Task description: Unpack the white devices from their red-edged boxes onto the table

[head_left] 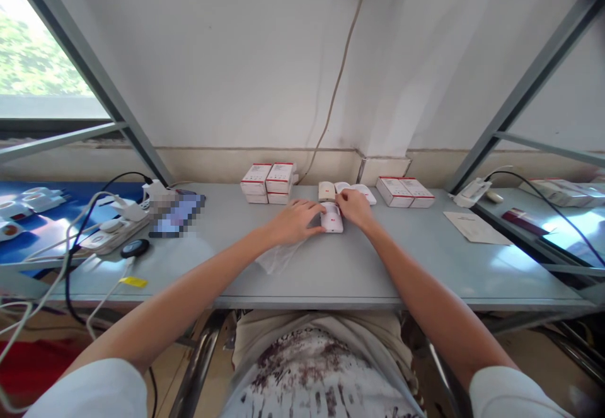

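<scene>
A small white device with a red mark (333,222), its body rounded at the corners, lies on the grey table in front of me. My left hand (299,221) holds its left edge, with the thumb low and the index finger higher up. At its upper right edge is my right hand (354,207), fingers pinched together; whatever is between them is too small to make out. Just behind the device are a cream-coloured box (326,191) and white pieces (365,193), partly covered by my right hand. A clear plastic bag (278,258) lies beneath my left wrist.
White boxes with red edges stand in a left stack (267,182) and a right group (405,191) near the wall. Further left are a phone (178,214), a power strip (116,229), a black round gadget (135,248) and cables. A paper sheet (476,227) lies right.
</scene>
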`<state>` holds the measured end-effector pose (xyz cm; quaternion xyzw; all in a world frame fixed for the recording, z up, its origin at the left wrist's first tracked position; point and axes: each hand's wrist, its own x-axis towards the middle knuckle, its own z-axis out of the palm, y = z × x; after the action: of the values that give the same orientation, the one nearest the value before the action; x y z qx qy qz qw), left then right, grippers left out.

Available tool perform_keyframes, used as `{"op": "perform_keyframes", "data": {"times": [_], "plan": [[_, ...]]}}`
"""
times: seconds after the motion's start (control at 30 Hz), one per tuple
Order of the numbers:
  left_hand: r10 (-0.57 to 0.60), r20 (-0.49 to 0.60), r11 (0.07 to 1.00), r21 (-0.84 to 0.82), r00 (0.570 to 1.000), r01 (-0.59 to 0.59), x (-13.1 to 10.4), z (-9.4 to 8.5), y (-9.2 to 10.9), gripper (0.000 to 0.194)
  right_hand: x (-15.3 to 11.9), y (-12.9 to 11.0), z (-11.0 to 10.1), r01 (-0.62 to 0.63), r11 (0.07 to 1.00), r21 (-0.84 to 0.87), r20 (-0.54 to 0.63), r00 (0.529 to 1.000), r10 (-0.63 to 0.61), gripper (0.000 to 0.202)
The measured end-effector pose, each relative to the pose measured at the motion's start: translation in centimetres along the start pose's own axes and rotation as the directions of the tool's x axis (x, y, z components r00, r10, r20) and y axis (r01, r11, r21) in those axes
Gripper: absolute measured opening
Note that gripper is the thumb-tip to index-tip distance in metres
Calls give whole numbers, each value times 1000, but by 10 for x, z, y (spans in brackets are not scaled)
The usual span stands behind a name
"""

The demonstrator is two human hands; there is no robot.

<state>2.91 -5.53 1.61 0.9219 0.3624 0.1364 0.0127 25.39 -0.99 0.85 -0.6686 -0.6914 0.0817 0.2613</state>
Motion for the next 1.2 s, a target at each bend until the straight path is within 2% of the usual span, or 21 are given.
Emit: {"op": "perform_keyframes", "data": {"times": [0.13,0.27,0.33,0.47,0.63,0.73,0.8,0.9,1.0,1.1,1.2], "plan": [[-8,0,1000,10,1000,8,3,-6,-5,43,4,7,-8,-32,998,-55,-115,993,26,35],[-60,-7,998,9,998,60,2,-19,-19,46,8,25,-15,-30,986,-162,-276,961,-16,37],[-109,-3,994,-4,994,109,2,-23,-28,46,10,33,-15,-66,977,-203,-270,963,9,39],[-189,21,976,-102,982,190,13,-19,-39,53,13,41,-9,-116,972,-205,-146,985,87,44],[-178,65,963,-195,982,188,49,3,-41,62,19,47,-3,-81,980,-182,-122,991,59,46],[-150,88,965,-203,985,165,64,11,-43,51,22,49,-1,-59,984,-168,-130,991,38,47],[-124,79,969,-206,989,138,66,12,-44,47,24,50,-2,-52,986,-158,-138,990,30,47],[-102,36,973,-202,994,107,59,3,-46,48,26,51,-9,-44,988,-146,-168,986,20,46],[-89,16,983,-158,996,90,50,-11,-44,47,27,59,-19,-73,985,-158,-260,965,29,46],[-58,25,994,-86,998,60,46,-28,-40,45,28,73,-24,-184,963,-198,-408,909,89,49],[-28,19,999,-39,999,29,43,-45,-33,45,29,89,-20,-294,925,-242,-483,863,148,54]]}}
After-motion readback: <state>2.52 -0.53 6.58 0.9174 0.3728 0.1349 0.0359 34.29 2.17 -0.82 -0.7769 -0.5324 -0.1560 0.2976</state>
